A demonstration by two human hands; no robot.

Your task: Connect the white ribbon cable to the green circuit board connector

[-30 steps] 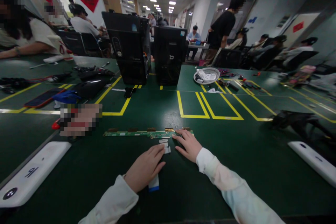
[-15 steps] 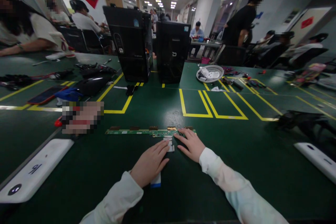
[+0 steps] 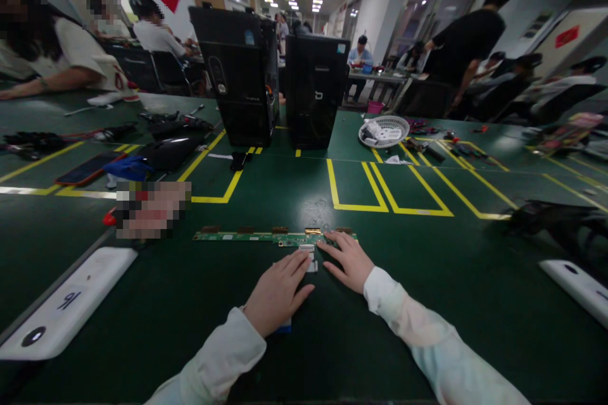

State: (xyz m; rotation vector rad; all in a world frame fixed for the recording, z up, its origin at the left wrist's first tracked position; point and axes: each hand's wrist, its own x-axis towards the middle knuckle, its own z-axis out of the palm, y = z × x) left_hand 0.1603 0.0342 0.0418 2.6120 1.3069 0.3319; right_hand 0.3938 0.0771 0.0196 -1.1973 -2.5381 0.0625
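While our right hand [image 3: 349, 261] spreads over the right end of the board [image 3: 237, 237], our left hand [image 3: 275, 291] lies on the white cable [image 3: 311, 267] at the board's near edge. The board lies lengthwise across the table [image 3: 403, 310] in front of us, with brown tabs [image 3: 313, 231] along its far edge. The right hand is open, fingers fanned and thumb well apart from them; its fingertips seem to touch the board, and it grasps nothing that we can see. The left hand's fingers lie close together over the cable, the thumb stands off to the side, and we cannot tell whether anything is pinched beneath. The cable's blue end [image 3: 285, 327] peeps out below that hand.

We judge the meeting of cable and board to be the weak spot. The cable's head [image 3: 307, 247] is right at the edge, but too small for us to tell whether it is seated. If the left fingers push at a slant, the head could ride up or the cable crease. If the right fingers press too lightly, the board could slide over the table; too far forward, and they could bend the tabs. Since our left hand hides much of the cable, a twist there could go unnoticed.
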